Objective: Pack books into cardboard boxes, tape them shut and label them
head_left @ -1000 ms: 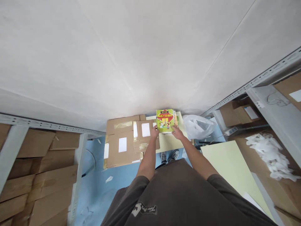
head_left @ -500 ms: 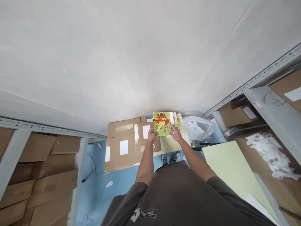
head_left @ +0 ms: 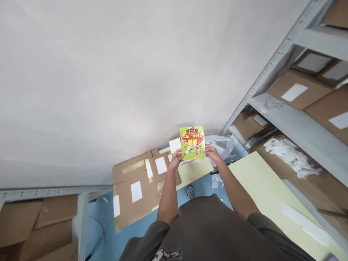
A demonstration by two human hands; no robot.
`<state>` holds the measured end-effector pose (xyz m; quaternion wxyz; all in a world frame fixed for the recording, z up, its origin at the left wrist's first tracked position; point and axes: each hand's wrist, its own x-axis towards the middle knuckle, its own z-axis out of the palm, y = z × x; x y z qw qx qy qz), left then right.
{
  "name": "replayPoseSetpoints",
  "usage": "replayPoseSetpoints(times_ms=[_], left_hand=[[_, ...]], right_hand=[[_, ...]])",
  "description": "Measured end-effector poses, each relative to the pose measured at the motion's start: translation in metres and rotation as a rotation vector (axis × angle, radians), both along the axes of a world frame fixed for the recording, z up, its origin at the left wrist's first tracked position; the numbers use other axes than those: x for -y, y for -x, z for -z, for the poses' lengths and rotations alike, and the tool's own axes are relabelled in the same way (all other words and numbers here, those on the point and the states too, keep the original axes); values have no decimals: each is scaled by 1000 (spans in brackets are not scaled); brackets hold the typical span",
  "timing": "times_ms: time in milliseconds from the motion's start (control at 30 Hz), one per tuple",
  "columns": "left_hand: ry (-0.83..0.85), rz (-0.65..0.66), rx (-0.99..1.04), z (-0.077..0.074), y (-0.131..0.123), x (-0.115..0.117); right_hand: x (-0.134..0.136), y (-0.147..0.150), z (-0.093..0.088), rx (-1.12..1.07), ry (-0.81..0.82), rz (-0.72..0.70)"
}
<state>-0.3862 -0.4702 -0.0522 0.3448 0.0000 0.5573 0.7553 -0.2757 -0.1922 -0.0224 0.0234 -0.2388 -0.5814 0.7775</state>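
Observation:
A yellow-green picture book with a red banner and Chinese lettering on its cover is held up in front of me, cover toward my face. My left hand grips its lower left edge. At the lower right edge, my right hand has its fingers closed on the book. Below the book is a pale yellow table, and behind its left side lies a white sheet. Flattened cardboard with white labels and tape covers the table's left part.
Grey shelving with cardboard boxes stands at right, above a heap of white strips. A clear plastic bag sits right of the book. A second pale yellow surface extends along my right. Stacked boxes fill the left shelf.
Both hands have brought the book closer and higher, and it appears slightly larger. The whole view has turned, showing more of the right shelf. The grip has stayed on both sides.

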Motion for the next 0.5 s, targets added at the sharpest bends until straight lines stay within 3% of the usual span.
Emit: replayPoseSetpoints(times_ms=[133, 233, 333, 500], left_hand=[[-50, 284, -57, -21, -4, -48], [-71, 444, -82, -33, -24, -97], [-89, 574, -94, -44, -63, -150], [-95, 777, -131, -59, -154, -230]], right_hand=[[-45, -59, -30, -53, 28, 107], [-80, -121, -47, -93, 65, 135], [-112, -197, -59, -122, 91, 175], [-147, -330, -68, -167, 125, 337]])
